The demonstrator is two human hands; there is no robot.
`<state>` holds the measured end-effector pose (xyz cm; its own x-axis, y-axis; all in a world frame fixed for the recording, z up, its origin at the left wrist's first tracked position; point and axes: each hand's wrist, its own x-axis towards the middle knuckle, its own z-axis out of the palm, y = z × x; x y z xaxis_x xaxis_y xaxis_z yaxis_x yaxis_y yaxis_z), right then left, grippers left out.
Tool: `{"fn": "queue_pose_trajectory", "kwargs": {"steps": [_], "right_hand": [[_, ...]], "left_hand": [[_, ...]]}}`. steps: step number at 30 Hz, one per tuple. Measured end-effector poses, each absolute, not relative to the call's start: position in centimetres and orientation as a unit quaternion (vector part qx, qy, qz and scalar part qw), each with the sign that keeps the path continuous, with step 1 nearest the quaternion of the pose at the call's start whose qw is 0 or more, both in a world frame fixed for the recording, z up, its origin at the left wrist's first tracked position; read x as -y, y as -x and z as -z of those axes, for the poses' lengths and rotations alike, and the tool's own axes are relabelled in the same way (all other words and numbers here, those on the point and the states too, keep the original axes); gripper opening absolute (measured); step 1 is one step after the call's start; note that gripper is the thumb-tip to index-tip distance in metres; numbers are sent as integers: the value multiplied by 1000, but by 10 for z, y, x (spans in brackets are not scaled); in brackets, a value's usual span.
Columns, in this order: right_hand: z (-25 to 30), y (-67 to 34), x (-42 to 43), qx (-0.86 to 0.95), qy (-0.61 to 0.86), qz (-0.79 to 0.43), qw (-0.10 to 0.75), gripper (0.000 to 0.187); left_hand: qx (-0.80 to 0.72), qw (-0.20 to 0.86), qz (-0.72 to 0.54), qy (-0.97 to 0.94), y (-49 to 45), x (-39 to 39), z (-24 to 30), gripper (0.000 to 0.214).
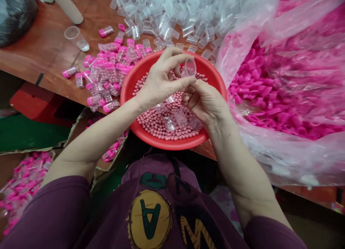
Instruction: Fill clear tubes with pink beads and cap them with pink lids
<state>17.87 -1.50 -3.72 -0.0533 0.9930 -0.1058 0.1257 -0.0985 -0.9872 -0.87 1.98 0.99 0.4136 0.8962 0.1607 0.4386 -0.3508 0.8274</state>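
My left hand (161, 78) pinches a small clear plastic tube (190, 67) between its fingers and thumb, above a red plastic basin (172, 144). My right hand (203, 99) is curled just below the tube, its fingers touching my left thumb; its palm is partly hidden. The basin holds a heap of pink beads (153, 117) with several clear tubes (180, 117) lying on them. Beyond the basin lie a pile of empty clear tubes (167, 22) and bead-filled tubes with pink caps (110, 71). To the right, a plastic bag holds many pink caps (285, 87).
The wooden table (40, 51) carries a clear cup (76, 38) at the far left. A black bag (16, 15) sits in the far corner. Below the table edge are a cardboard box (113, 148) with filled tubes and a further heap of filled tubes (24, 191).
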Motion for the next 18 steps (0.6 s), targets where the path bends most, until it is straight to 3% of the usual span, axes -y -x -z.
{"fn": "queue_pose_trajectory", "kwargs": {"steps": [2,5,7,9,13,18], "right_hand": [[34,-179,18,603,580,-412,360,56],[28,-176,26,731,609,-256,170,56],[23,-170,37,793,560,-238,44,57],[18,-163,51,837,482,-259,-5,55],[10,-159,81,855,440,-267,69,59],[10,-200,101,783,499,-245,279,51]], "left_hand": [[-440,328,-283,-787,13,-32,-16,43],[-440,259,-180,-841,25,-55,-11,38],[-449,191,-89,-868,33,-65,0,36],[-457,123,-16,-881,37,-69,13,40],[-436,37,51,-898,28,-61,30,49],[-360,96,116,-921,-18,-60,45,48]]}}
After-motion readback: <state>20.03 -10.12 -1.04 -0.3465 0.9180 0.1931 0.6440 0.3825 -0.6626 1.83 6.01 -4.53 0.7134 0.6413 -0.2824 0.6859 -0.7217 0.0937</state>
